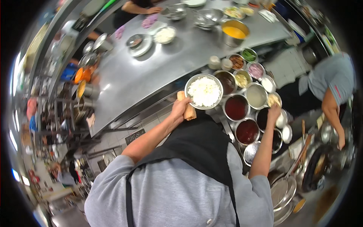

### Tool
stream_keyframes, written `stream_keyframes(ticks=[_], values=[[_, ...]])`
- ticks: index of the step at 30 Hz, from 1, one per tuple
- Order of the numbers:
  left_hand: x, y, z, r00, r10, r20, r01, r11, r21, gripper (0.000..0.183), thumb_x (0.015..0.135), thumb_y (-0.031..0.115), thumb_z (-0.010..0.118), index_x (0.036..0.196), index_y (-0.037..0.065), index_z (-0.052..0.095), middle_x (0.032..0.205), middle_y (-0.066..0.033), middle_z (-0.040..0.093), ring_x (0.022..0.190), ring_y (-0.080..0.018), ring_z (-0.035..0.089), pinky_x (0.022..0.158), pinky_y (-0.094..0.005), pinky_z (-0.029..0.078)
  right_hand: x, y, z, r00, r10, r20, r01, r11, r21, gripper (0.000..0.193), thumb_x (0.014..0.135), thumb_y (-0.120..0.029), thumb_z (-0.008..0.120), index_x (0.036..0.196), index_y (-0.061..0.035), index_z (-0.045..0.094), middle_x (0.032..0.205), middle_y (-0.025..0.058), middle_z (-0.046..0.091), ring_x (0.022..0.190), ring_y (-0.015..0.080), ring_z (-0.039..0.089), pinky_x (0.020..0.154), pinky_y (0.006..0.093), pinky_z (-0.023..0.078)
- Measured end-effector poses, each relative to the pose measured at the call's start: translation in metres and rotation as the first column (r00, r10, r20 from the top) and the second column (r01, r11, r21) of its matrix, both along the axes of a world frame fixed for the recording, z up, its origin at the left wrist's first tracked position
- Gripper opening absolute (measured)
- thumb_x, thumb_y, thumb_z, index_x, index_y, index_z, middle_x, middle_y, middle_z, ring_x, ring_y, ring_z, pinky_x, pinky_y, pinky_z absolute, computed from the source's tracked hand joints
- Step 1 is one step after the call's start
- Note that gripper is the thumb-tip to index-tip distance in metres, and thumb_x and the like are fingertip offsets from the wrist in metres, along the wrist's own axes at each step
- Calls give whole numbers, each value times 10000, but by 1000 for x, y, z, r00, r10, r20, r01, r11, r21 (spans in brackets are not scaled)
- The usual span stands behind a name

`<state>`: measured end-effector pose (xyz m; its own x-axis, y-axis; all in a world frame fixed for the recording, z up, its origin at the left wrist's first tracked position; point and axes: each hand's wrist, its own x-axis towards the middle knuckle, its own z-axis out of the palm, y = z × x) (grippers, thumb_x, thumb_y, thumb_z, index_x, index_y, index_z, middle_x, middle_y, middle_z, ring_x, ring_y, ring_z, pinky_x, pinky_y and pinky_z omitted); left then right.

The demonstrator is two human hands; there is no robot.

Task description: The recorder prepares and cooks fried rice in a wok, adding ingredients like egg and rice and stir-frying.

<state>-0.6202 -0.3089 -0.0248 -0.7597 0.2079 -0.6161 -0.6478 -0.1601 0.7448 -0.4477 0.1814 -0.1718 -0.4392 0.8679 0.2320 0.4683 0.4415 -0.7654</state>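
My left hand point(180, 108) grips the rim of a round metal bowl point(186, 99) filled with crumbly white food that looks like rice point(204, 92). A folded tan cloth point(190, 113) is in the same hand. To the right, my right hand point(275, 111) reaches to the edge of a small bowl of pale yellow chopped food point(273, 99). Its fingers are drawn together at the bowl; whatever they hold is too small to make out. Close by are pots of dark red sauce point(236, 107), a second red sauce point(247, 131) and a greyish liquid point(256, 95).
A long steel table point(124, 79) lies ahead, carrying a pot of orange liquid point(233, 32), a white bowl point(165, 35) and stacked plates point(140, 46). A co-worker in grey point(334, 79) stands at right by a wok point(317, 166). Strainers point(283, 193) lie at lower right.
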Motion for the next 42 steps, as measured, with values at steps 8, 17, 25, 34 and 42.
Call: stream_keyframes(ticks=[8,17,25,34,42], values=[[4,88,-11,903,-403,-149,400,915,-51,390,800,19,611,1180,-28,536,1054,-112,641,913,-213,652,805,-338,544,21,-84,131,973,162,166,-196,957,215,231,940,-161,503,1045,-35,666,977,188,660,901,377,625,787,444,502],[42,217,-23,695,-698,-174,694,714,-94,399,777,43,639,1163,-11,555,1025,-90,637,880,-182,631,781,-315,513,162,-48,109,779,-579,-239,509,808,-297,259,977,-160,499,1089,15,654,940,113,716,764,162,682,663,277,511],[59,259,-39,637,-745,-198,709,667,-231,405,750,67,673,1123,1,528,949,-88,611,791,-184,617,701,-338,524,172,-16,74,759,-604,-241,458,760,-461,289,989,-171,471,1126,48,600,995,160,694,845,200,688,503,273,525],[57,256,-45,666,-724,-180,698,690,-193,410,765,63,668,1142,-11,525,982,-106,623,808,-196,635,688,-340,537,208,-20,56,427,-770,-474,206,593,-778,322,968,-126,458,1214,77,504,1095,221,661,943,281,674,646,310,511],[53,258,-51,656,-739,-154,699,672,-247,424,747,94,693,1124,-18,534,957,-103,628,768,-189,633,668,-343,535,210,-33,71,420,-761,-496,109,584,-804,335,956,-120,472,1235,64,501,1109,211,655,934,269,671,651,299,512]])
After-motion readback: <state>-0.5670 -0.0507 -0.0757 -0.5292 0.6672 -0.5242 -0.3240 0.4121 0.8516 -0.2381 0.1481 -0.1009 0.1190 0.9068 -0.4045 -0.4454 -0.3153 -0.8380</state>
